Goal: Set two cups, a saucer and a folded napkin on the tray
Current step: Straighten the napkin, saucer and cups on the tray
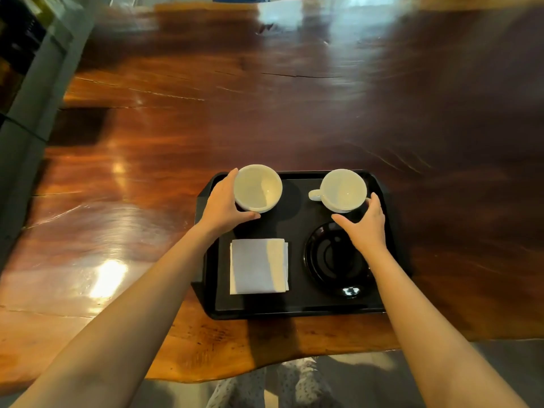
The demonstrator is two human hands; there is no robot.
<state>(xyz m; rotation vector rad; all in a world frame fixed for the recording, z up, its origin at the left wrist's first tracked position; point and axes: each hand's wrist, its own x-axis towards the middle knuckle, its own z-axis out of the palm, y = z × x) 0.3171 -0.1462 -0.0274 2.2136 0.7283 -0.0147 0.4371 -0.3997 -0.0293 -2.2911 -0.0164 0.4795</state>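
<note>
A black tray (297, 304) lies near the front edge of the wooden table. On its far left stands a white cup (257, 188), and my left hand (223, 203) wraps around its left side. On the far right stands a second white cup (343, 189) with its handle pointing left. My right hand (366, 223) curls beside its near right side, fingers spread, touching it or very close. A black saucer (329, 260) sits at the near right, partly under my right wrist. A folded white napkin (258, 266) lies flat at the near left.
The glossy brown wooden table (265, 98) stretches far beyond the tray and to both sides. Its wavy front edge runs just below the tray. A grey ledge (38, 92) borders the left. My patterned trouser legs (276, 384) show below the table edge.
</note>
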